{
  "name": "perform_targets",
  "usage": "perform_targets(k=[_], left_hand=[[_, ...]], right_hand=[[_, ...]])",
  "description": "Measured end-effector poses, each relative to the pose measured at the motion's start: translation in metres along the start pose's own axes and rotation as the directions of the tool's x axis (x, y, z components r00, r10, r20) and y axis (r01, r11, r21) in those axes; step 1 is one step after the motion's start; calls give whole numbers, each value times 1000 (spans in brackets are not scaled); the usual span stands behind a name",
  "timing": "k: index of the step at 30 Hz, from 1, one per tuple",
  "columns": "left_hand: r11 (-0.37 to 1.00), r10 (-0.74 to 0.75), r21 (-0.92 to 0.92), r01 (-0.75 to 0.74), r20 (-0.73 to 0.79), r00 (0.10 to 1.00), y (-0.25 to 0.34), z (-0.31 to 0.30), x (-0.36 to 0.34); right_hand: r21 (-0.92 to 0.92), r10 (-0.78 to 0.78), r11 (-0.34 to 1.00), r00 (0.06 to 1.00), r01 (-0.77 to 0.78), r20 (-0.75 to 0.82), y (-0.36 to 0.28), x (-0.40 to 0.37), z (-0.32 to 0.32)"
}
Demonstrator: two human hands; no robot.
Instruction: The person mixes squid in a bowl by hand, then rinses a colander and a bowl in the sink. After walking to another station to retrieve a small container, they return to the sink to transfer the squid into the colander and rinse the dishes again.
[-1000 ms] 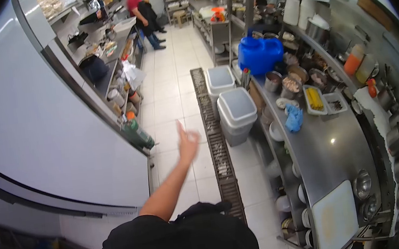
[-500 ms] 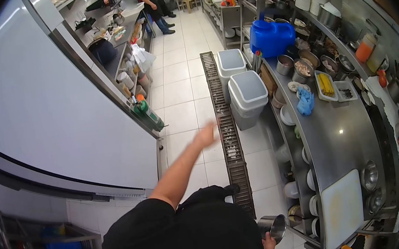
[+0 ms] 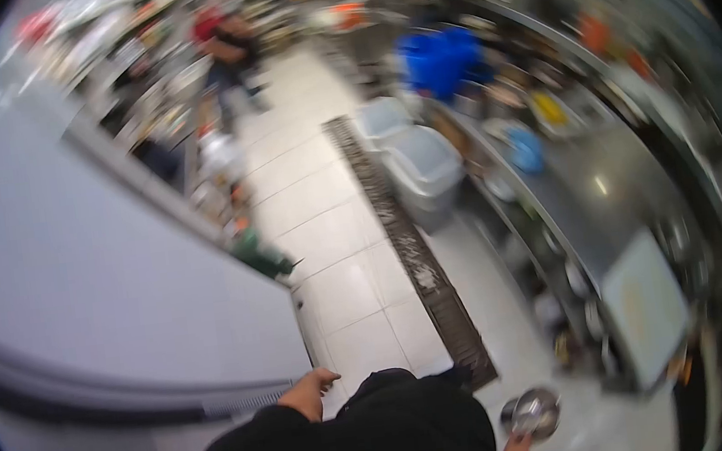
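Observation:
My left hand (image 3: pixel 319 380) is low in front of me, near the lower edge of the large white appliance (image 3: pixel 143 268); its fingers look partly extended with nothing between them. Down at the right, my right hand (image 3: pixel 518 449) grips the rim of a shiny metal bowl (image 3: pixel 536 414), which hangs over the pale floor. Motion blur softens the picture.
A dark floor drain (image 3: pixel 419 263) runs ahead. Lidded bins (image 3: pixel 421 170) stand beside the steel counter (image 3: pixel 593 190), which bears a blue container (image 3: pixel 440 63) and white board (image 3: pixel 645 309). Two people (image 3: pixel 225 45) stand far back. A green cylinder (image 3: pixel 259 253) is by the appliance.
My left hand has dropped back from over the drain toward my body. The bowl in my right hand has tilted, showing more of its inside. The whole view has rotated and blurred.

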State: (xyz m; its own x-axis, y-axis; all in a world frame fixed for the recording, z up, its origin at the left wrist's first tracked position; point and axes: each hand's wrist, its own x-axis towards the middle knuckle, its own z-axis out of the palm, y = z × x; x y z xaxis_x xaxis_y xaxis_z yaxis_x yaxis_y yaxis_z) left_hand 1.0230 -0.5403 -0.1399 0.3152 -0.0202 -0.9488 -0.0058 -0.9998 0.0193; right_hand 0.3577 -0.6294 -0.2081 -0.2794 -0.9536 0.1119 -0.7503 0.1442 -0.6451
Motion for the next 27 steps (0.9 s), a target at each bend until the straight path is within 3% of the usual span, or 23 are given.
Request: perform_targets(k=[1, 2, 5, 7, 8, 9, 11, 14, 16, 20, 27], left_hand=[[999, -30, 41, 29, 13, 999, 12, -10, 24], [993, 120, 21, -120, -11, 993, 24, -22, 17], [882, 472, 14, -472, 7, 882, 82, -49, 1], [773, 633, -45, -633, -4, 774, 107, -58, 9], [717, 697, -9, -697, 16, 716, 109, -60, 5], [680, 729, 37, -732, 67, 681, 104, -67, 10], [715, 668, 95, -692, 196, 717, 85, -68, 27], [791, 434, 321, -521, 305, 847, 49, -52, 33], [720, 372, 455, -524, 384, 845, 9, -43, 32], [566, 332, 583, -583, 486, 808, -50, -27, 20], [437, 364, 651, -620, 503, 784, -77, 10, -10]], right_hand=[[51, 54, 997, 998, -55, 19, -24, -10, -12], [101, 78, 991, 994, -86, 82, -100, -14, -52], [165, 118, 984, 954, -74, -275, -104, -74, -39], [-80, 95, 988, 922, -134, -375, -136, -113, -65], [-147, 185, 957, 914, -251, -361, -161, -133, -83], [-46, 308, 935, 868, -353, -390, -198, -154, -104], [2, 313, 935, 820, -356, -478, -214, -203, -119], [-17, 276, 934, 750, -357, -602, -215, -246, -162], [-65, 229, 925, 688, -373, -689, -212, -283, -188], [-35, 319, 861, 593, -507, -739, -203, -343, -242], [-59, 280, 767, 416, -639, -865, -150, -393, -320]])
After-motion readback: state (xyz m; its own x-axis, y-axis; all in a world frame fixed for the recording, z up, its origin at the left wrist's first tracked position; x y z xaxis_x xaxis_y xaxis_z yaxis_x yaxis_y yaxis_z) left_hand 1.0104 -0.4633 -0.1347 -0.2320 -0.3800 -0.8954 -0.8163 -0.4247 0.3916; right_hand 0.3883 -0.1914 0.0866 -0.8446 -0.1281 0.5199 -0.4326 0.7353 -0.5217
